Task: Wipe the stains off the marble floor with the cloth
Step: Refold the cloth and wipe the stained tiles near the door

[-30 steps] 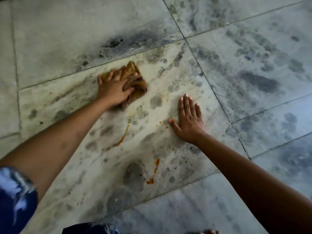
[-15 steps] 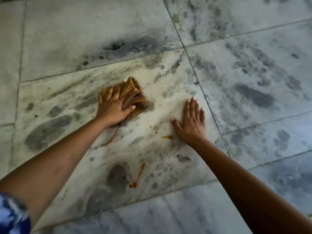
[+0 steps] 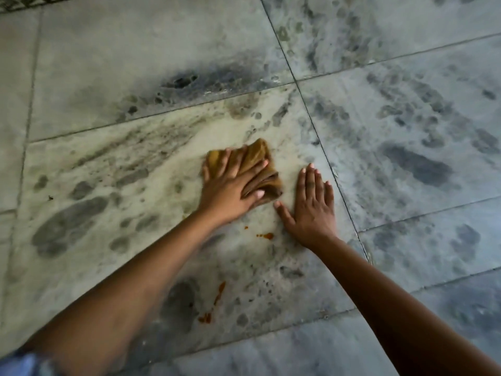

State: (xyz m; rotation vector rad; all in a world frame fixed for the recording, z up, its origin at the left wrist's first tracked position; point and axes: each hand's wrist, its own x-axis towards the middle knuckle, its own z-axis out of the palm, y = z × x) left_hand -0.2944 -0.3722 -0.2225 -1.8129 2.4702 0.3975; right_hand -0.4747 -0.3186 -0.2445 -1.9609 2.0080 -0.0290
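**Editor:** What are the fingers doing?

**Photographer:** The fingers of the left hand lie spread and flat. They press the folded ochre cloth onto the marble floor and do not clench round it. The right hand is splayed palm down, bracing on the same slab.

**Editor:** What has changed in the last second?

**Photographer:** The cloth has slid right, from well apart to just beside the right thumb. The yellowish streak that trailed below it no longer shows. Whether it is wiped or hidden under the forearm, I cannot tell.

**Editor:** So where does the job stand?

**Photographer:** Unfinished, by my reading. Orange spots sit untouched near the right wrist, and a longer orange smear lies nearer the person. The spots look within easy reach of the cloth, but the smear would need a pull back.
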